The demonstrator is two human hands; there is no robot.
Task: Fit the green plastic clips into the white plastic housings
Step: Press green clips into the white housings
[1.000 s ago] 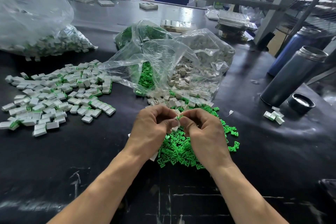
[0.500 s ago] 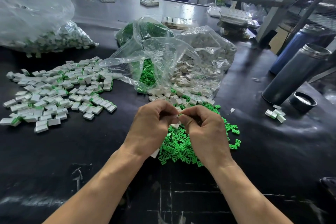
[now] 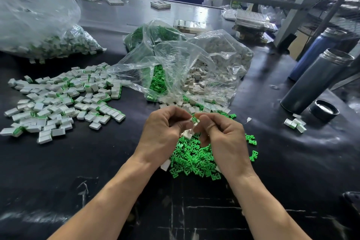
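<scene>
Since the earlier frame both hands have drawn slightly apart, and a green clip (image 3: 194,120) now shows between the fingertips. Left hand (image 3: 163,136) curls its fingers round a white housing (image 3: 187,134), its pale corner poking out below the thumb; right hand (image 3: 223,138) pinches the clip with thumb and forefinger, touching the housing's upper end. Which way the clip's long axis runs cannot be told. Beneath the hands lies a heap of loose green clips (image 3: 192,160) near the tabletop's (image 3: 97,171) front edge. Finished housings (image 3: 62,99) spread toward the left edge, clear bags (image 3: 187,68) sit behind, and two flasks (image 3: 315,82) stand at the right edge. No writing is legible.
</scene>
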